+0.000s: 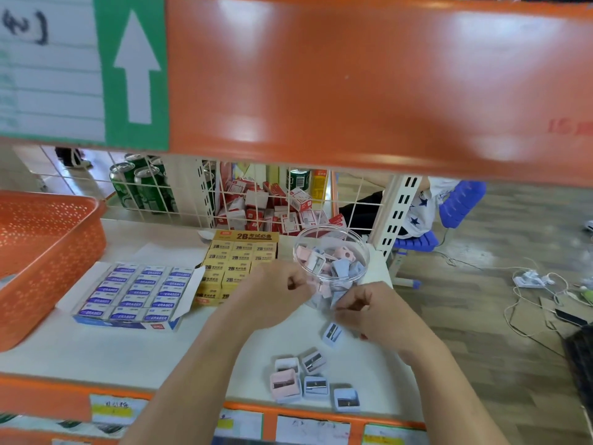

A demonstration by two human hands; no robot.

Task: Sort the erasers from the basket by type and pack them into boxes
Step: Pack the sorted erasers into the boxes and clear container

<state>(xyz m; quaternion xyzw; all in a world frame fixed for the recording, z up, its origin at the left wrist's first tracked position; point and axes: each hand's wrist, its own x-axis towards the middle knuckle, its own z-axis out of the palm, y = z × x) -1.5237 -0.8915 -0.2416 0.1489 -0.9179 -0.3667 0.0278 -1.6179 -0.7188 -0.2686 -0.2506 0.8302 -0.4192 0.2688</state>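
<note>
A white and blue box full of blue-labelled erasers lies open on the white shelf. Beside it on the right stands a yellow box packed with 2B erasers. The orange basket sits at the left. A clear plastic jar holds pink and blue pencil sharpeners. My left hand is curled into a fist against the jar's left side. My right hand is curled at the jar's lower right; what it holds is hidden. One blue sharpener lies just left of it.
Several loose sharpeners lie near the shelf's front edge. An orange beam hangs low overhead. A wire grid backs the shelf, with red-white boxes and green cans behind it. A seated person is behind it, and cables lie on the floor at right.
</note>
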